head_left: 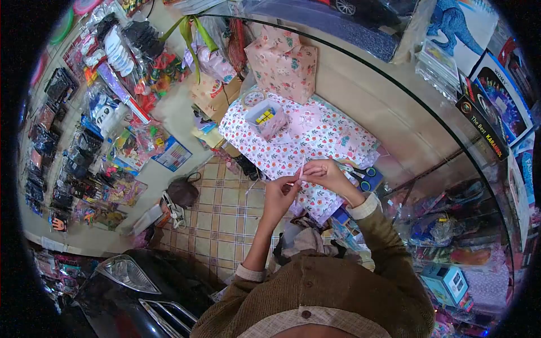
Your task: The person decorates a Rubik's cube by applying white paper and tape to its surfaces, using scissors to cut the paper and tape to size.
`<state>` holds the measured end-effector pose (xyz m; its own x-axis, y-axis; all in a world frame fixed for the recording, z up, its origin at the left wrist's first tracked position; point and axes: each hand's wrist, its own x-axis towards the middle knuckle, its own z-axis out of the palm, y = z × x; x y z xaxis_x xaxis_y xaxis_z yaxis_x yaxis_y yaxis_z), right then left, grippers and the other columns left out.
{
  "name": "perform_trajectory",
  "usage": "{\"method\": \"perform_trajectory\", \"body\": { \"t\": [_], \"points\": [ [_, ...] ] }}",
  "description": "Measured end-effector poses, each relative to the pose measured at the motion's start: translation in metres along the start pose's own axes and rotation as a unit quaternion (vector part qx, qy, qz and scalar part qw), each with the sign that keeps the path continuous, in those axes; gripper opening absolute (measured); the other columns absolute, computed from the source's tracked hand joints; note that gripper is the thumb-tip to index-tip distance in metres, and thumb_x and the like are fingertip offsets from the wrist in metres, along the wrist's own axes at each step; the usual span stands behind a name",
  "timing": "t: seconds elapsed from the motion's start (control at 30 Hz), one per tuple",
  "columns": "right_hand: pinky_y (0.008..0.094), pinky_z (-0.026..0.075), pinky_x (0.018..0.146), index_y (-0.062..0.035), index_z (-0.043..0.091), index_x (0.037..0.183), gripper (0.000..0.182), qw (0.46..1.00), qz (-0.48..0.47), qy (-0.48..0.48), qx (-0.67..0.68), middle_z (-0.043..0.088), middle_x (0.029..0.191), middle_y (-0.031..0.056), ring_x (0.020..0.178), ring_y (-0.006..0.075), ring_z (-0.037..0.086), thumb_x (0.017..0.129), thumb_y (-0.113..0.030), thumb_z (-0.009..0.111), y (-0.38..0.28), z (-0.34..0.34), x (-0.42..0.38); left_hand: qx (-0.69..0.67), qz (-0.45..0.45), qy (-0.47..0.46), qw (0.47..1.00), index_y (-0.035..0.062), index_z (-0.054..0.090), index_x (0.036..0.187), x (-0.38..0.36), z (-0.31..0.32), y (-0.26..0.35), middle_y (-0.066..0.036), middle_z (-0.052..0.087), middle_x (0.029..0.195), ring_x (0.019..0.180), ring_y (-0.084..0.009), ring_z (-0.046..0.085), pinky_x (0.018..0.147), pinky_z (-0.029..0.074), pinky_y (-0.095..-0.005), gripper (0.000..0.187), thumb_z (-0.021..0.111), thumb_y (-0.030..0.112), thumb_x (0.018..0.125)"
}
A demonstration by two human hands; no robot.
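Observation:
Both hands meet over the near part of the flowered wrapping paper [321,132]. A thin pale pink strip [302,172], perhaps ribbon or folded paper, is pinched between them. My left hand [279,194] has its fingertips closed on the strip's lower end. From the right, my right hand [328,176] pinches it with thumb and fingers. Just beyond my right hand lie scissors [366,179] with dark and green handles. Farther back on the paper stands a small open box [265,128] with a yellow-faced puzzle cube [264,116] in it. A tape roll [255,99] is beside the box.
A tall flowered package [284,66] stands behind the paper. A curved glass counter edge [417,104] sweeps along the right, with boxed toys beyond. Hanging packaged goods [84,135] line the left wall. A dark motorbike [135,287] is at lower left on the tiled floor [220,208].

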<state>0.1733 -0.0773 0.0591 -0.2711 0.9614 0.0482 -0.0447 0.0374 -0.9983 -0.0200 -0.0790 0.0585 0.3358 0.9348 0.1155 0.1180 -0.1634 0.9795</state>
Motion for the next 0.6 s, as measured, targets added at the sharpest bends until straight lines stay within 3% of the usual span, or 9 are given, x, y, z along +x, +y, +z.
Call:
{"method": "perform_trajectory", "body": {
  "t": [0.07, 0.27, 0.37, 0.6],
  "points": [
    [0.0215, 0.053, 0.071, 0.0019, 0.065, 0.099, 0.018, 1.0, -0.004, 0.018, -0.005, 0.07, 0.091, 0.006, 0.083, 0.0086, 0.066, 0.085, -0.009, 0.07, -0.007, 0.004, -0.003, 0.07, 0.05, 0.017, 0.996, -0.0069, 0.067, 0.099, -0.001, 0.001, 0.006, -0.015, 0.069, 0.081, 0.068, -0.0153, 0.068, 0.059, 0.053, -0.025, 0.018, 0.066, 0.006, 0.087],
    [0.0217, 0.053, 0.073, 0.003, 0.065, 0.098, 0.018, 0.998, -0.029, 0.047, 0.012, 0.069, 0.091, 0.006, 0.084, 0.0089, 0.066, 0.086, -0.009, 0.07, -0.002, 0.008, -0.007, 0.127, 0.073, 0.028, 0.989, -0.0059, 0.067, 0.098, -0.003, 0.002, 0.021, -0.018, 0.069, 0.085, 0.067, -0.0213, 0.069, 0.059, 0.055, -0.0284, 0.016, 0.065, 0.003, 0.085],
    [0.0215, 0.053, 0.073, 0.0031, 0.065, 0.098, 0.018, 0.998, -0.034, 0.053, 0.012, 0.069, 0.091, 0.006, 0.084, 0.0092, 0.066, 0.086, -0.009, 0.07, 0.003, 0.01, -0.007, 0.116, 0.038, 0.017, 0.992, -0.0059, 0.067, 0.098, -0.002, 0.002, 0.017, -0.018, 0.069, 0.084, 0.067, -0.022, 0.069, 0.059, 0.055, -0.0288, 0.016, 0.065, 0.004, 0.085],
    [0.0221, 0.053, 0.072, 0.0038, 0.065, 0.1, 0.018, 0.992, -0.039, 0.12, 0.016, 0.069, 0.091, 0.0068, 0.084, 0.0107, 0.066, 0.086, -0.007, 0.069, 0.017, 0.027, -0.006, 0.165, 0.077, 0.03, 0.983, -0.0053, 0.068, 0.098, 0.0, -0.004, 0.009, -0.018, 0.069, 0.082, 0.065, -0.0199, 0.068, 0.057, 0.053, -0.0275, 0.017, 0.065, 0.006, 0.086]
  ]
}}
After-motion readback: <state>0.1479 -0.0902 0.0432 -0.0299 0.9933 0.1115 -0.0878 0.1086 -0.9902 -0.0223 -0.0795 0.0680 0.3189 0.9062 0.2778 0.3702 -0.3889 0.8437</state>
